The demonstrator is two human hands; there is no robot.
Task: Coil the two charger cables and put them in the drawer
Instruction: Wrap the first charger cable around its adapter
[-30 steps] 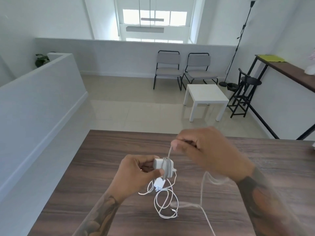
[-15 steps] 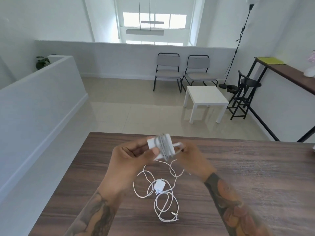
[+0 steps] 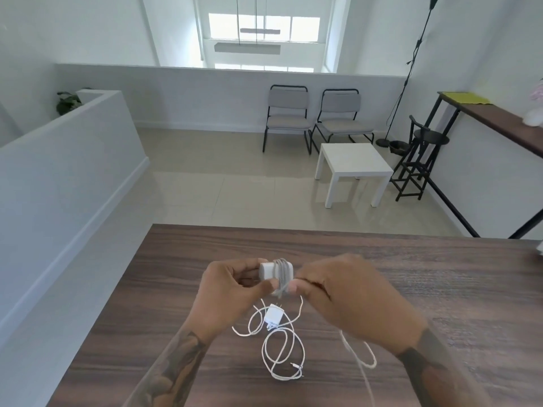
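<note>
Head view, near to far: slack tail of the first cable [image 3: 360, 352] trails off the table's near edge below the right hand; a second ago much more of it hung loose, so the wrap is nearly finished. Second charger [image 3: 273, 315] lies untouched on the wooden table [image 3: 440, 289], its white cable [image 3: 283, 352] in loose loops, plug brick on top of them, just under the hands. Left hand [image 3: 232, 284] grips the first charger's white brick [image 3: 269, 270] between thumb and curled fingers, held above the table. Right hand [image 3: 349, 292] pinches the cable right at the brick, fingers curled round it; half a second ago it was at the brick's far side, a second ago raised above it pulling the cable taut, so it is laying another turn. Several turns [image 3: 282, 274] already sit round the brick. Judgement: first coil almost done, second not started, stowing still to come. Containers: no drawer in view, so its state and contents can't be told. Beyond: white side table [image 3: 354, 160], two chairs [image 3: 316, 113].
</note>
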